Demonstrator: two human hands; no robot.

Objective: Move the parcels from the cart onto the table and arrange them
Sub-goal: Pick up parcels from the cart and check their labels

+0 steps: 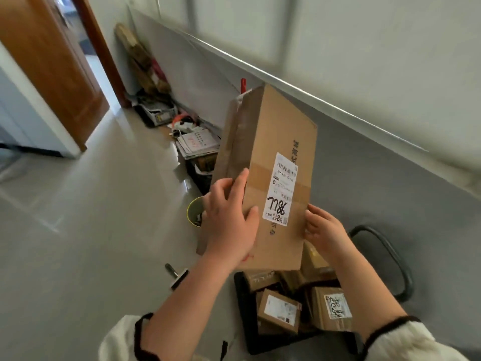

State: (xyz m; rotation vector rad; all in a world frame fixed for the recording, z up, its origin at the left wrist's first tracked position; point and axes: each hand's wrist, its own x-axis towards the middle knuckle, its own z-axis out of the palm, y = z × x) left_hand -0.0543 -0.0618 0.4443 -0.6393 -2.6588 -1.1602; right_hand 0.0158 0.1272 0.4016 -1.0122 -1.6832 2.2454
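Observation:
A long brown cardboard parcel (276, 142) with a white label marked 7786 is held up in the air, tilted, above the cart. My left hand (229, 220) grips its left edge and my right hand (325, 230) holds its right edge near the lower end. Below it, the black cart (250, 332) carries several smaller brown parcels, among them one with a white label (279, 312) and one with a scribbled label (335, 308). The cart's black handle (390, 259) curves at the right. The table's edge (312, 97) runs diagonally across the upper right.
A pile of papers, boxes and clutter (190, 136) lies on the floor along the grey panel. A yellow-rimmed bin (194, 212) stands just left of the parcel. A wooden door (52, 63) is open at the upper left. Grey floor (91, 230) spreads at the left.

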